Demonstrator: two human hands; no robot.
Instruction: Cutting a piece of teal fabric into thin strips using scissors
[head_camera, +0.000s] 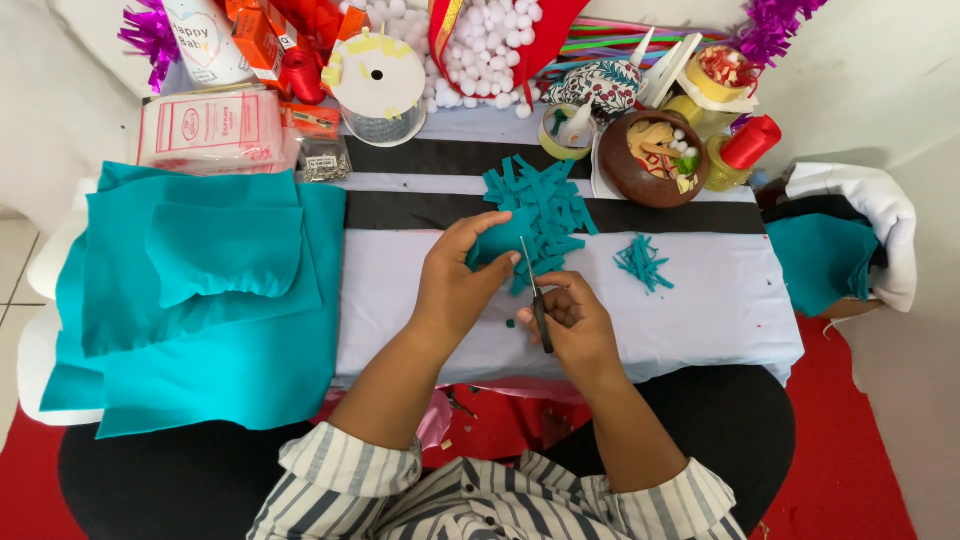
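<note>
left hand (460, 285) gripping teal felt piece (500, 240), right hand (575, 325) gripping scissors (538, 305), white-clothed table (700, 300)

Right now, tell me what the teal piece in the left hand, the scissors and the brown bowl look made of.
Teal piece: felt-like fabric, matte, soft cut edges. Scissors: thin grey blades, probably metal; handles hidden in the right hand. Brown bowl: glossy, perhaps wood or glazed ceramic.

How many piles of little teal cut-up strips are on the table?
2. The big pile of teal strips lies just beyond the left hand, by the brown bowl. The small pile of teal strips lies right of the scissors. More strips may hide under the hands.
</note>
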